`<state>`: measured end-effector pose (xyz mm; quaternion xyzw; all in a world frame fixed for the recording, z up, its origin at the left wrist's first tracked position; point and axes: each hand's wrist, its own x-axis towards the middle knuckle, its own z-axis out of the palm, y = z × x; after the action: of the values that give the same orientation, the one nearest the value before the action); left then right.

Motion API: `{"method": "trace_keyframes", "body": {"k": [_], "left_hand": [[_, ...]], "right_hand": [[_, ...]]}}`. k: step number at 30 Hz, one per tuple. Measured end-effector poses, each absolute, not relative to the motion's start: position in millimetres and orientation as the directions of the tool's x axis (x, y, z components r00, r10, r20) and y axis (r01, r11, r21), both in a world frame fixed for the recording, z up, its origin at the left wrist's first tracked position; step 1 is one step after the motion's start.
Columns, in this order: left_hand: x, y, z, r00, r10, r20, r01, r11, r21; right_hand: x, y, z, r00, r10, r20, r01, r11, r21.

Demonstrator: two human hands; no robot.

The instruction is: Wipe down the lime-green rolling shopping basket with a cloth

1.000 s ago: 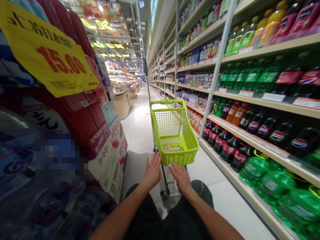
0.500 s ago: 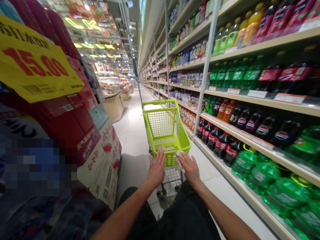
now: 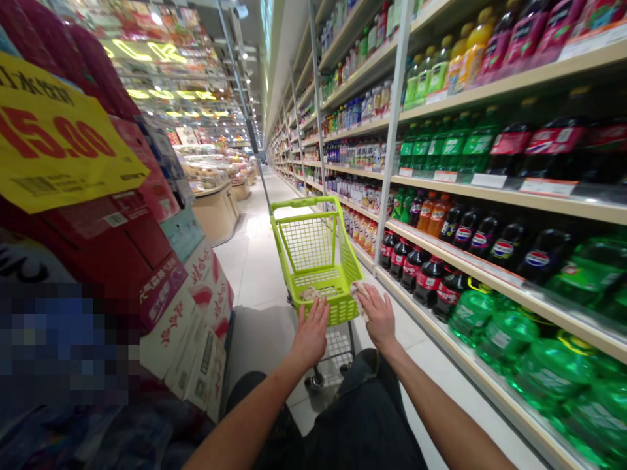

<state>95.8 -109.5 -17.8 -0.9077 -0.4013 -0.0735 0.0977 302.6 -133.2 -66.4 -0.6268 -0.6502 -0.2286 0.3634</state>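
Observation:
A lime-green shopping cart (image 3: 355, 307) with a mesh basket stands in front of my knees. My left hand (image 3: 312, 333) lies over the basket's near edge, its fingers stretched forward and holding nothing visible. Just beyond those fingertips is a crumpled pale cloth (image 3: 308, 293) inside the basket. My right hand (image 3: 378, 316) is at the basket's near right corner, with its fingers over a second pale cloth (image 3: 361, 297) pressed against the rim. Part of that cloth is hidden under the fingers.
Shelves of drink bottles (image 3: 499, 248) line the right side, with big green bottles (image 3: 499, 339) at the bottom. On the left are stacked cartons (image 3: 181, 339) and a yellow price sign (image 3: 63, 137). A thin pole (image 3: 252, 130) rises beside the cart. Display counters (image 3: 215, 209) stand farther along the aisle.
My right hand has slid the cloth rightward along the rim to the basket's corner. My left hand has shifted slightly down, revealing more of the cloth in the basket. The view has turned slightly right.

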Motion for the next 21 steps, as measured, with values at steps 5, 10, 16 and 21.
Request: {"method": "trace_keyframes", "body": {"k": [5, 10, 16, 21], "left_hand": [[100.6, -111.1, -15.8, 0.695, 0.691, 0.198, 0.717, -0.687, -0.119], [93.2, -105.2, -20.3, 0.684, 0.697, 0.213, 0.727, -0.672, -0.137], [82.0, -102.4, -17.4, 0.661, 0.710, 0.241, 0.750, -0.638, -0.178], [70.5, -95.9, -16.9, 0.626, 0.726, 0.283, 0.777, -0.609, -0.156]], "right_hand": [[309.1, -142.6, -102.8, 0.043, 0.844, 0.535, 0.982, 0.061, -0.176], [313.9, -147.6, -82.2, 0.069, 0.771, 0.633, 0.981, 0.063, -0.184], [310.9, -138.7, -77.9, 0.081, 0.798, 0.597, 0.980, 0.044, -0.192], [313.4, -149.1, -88.9, 0.047, 0.777, 0.628, 0.984, 0.071, -0.161]]}}
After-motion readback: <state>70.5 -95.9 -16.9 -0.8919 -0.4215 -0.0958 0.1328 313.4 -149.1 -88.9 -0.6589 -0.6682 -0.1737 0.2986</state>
